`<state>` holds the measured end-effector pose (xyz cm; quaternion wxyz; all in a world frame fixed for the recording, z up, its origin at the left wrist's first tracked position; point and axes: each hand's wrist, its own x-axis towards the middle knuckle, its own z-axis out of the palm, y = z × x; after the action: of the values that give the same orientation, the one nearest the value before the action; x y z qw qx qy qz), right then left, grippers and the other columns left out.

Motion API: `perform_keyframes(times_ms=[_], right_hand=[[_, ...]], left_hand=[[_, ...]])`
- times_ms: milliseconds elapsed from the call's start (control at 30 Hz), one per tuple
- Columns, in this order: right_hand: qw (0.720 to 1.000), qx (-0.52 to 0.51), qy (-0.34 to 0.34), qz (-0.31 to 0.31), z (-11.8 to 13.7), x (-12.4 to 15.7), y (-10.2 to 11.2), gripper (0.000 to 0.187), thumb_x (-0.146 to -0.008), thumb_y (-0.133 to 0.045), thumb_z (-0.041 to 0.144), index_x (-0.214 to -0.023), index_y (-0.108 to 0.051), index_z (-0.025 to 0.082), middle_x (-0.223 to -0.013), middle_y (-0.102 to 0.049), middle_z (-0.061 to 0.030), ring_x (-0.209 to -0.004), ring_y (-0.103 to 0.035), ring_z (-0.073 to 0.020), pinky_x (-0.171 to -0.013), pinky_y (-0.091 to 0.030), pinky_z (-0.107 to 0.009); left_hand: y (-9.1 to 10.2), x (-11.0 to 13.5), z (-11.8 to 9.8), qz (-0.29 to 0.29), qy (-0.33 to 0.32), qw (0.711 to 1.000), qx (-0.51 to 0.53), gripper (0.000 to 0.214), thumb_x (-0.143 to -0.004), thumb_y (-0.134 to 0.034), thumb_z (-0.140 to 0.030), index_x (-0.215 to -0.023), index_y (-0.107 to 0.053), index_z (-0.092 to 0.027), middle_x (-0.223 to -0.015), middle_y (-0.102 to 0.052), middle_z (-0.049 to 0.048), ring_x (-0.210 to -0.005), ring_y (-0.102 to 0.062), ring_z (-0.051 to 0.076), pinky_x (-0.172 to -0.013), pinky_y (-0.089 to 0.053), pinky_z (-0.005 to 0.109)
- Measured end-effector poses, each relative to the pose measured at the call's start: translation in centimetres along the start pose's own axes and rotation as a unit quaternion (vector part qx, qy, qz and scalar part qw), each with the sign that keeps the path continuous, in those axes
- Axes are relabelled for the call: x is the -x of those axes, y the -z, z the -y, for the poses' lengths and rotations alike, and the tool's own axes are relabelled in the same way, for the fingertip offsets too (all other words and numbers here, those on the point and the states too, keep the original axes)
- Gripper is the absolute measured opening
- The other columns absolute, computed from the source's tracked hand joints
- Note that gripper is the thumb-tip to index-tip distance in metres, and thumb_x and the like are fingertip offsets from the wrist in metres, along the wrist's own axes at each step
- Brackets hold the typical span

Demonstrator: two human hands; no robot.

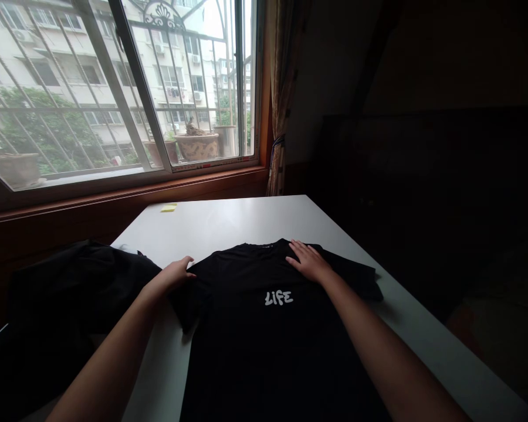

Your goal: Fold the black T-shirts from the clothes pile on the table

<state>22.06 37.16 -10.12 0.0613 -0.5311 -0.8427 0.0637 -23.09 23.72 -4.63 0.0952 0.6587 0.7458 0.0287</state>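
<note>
A black T-shirt [264,351] with white lettering [278,298] on its chest lies spread out, collar away from me. At the left sleeve, my left hand [175,275] is closed around the fabric near the shoulder, its thumb and a fingertip showing at the edge. My right hand [308,262] rests flat on the shirt beside the collar, its fingers apart and holding nothing. The right sleeve [356,272] extends beyond that hand towards the table's right edge. My right forearm covers part of the shirt's right side.
The shirt lies on a white table [229,220]. Dark bunched fabric [70,287] is heaped on the left. A yellow slip [169,207] lies near the far edge. Beyond stand a barred window [158,88] and a tied curtain [279,117]. The right side is dark.
</note>
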Motion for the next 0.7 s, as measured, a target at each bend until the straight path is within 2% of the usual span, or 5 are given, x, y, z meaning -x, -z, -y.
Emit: perform_keyframes(times_ms=[133,233,500,600,700], right_hand=[[1.000,-0.001,0.003,-0.007,-0.1,0.0,-0.1,0.077,-0.098,-0.025,0.067,-0.160,-0.027,0.021,-0.168,-0.020,-0.0028,-0.154,-0.015,-0.0210,-0.125,-0.011,-0.039],[1.000,-0.001,0.001,-0.011,-0.1,0.0,0.0,0.075,-0.098,-0.026,0.066,-0.159,-0.029,0.021,-0.167,-0.021,-0.0029,-0.154,-0.016,-0.0212,-0.125,-0.012,-0.039],[1.000,-0.003,-0.002,-0.010,-0.2,0.2,0.0,0.074,-0.099,-0.026,0.065,-0.159,-0.028,0.022,-0.167,-0.021,-0.0019,-0.154,-0.016,-0.0206,-0.125,-0.012,-0.039],[1.000,-0.001,0.000,-0.015,-0.2,0.1,0.0,0.075,-0.099,-0.026,0.065,-0.159,-0.030,0.021,-0.167,-0.021,-0.0019,-0.154,-0.016,-0.0202,-0.125,-0.013,-0.039],[1.000,0.001,0.001,-0.017,-0.1,0.1,0.0,0.075,-0.099,-0.026,0.065,-0.158,-0.031,0.020,-0.167,-0.022,-0.0020,-0.154,-0.017,-0.0200,-0.125,-0.013,-0.039]], left_hand=[[1.4,0.3,-0.6,-0.064,-0.027,0.997,-0.015,0.042,-0.097,-0.052,-0.028,-0.139,-0.049,-0.026,-0.133,-0.064,0.0078,-0.120,-0.061,0.027,-0.095,-0.050,0.035],[1.1,0.8,-1.2,-0.099,-0.048,0.993,-0.040,0.045,-0.101,-0.044,-0.026,-0.146,-0.043,-0.028,-0.141,-0.058,0.0067,-0.126,-0.055,0.025,-0.102,-0.045,0.035],[-1.2,1.2,-0.9,-0.109,-0.017,0.987,-0.114,0.043,-0.103,-0.037,-0.023,-0.145,-0.047,-0.024,-0.117,-0.061,0.0135,-0.094,-0.065,0.027,-0.081,-0.052,0.038],[-0.8,1.4,-0.9,-0.131,-0.011,0.983,-0.125,0.042,-0.102,-0.039,-0.024,-0.142,-0.051,-0.018,-0.119,-0.059,0.0173,-0.101,-0.063,0.032,-0.083,-0.052,0.043],[-0.4,1.6,-2.2,-0.160,-0.026,0.980,-0.118,0.041,-0.102,-0.040,-0.027,-0.138,-0.055,-0.015,-0.128,-0.056,0.0192,-0.117,-0.056,0.036,-0.093,-0.049,0.047]])
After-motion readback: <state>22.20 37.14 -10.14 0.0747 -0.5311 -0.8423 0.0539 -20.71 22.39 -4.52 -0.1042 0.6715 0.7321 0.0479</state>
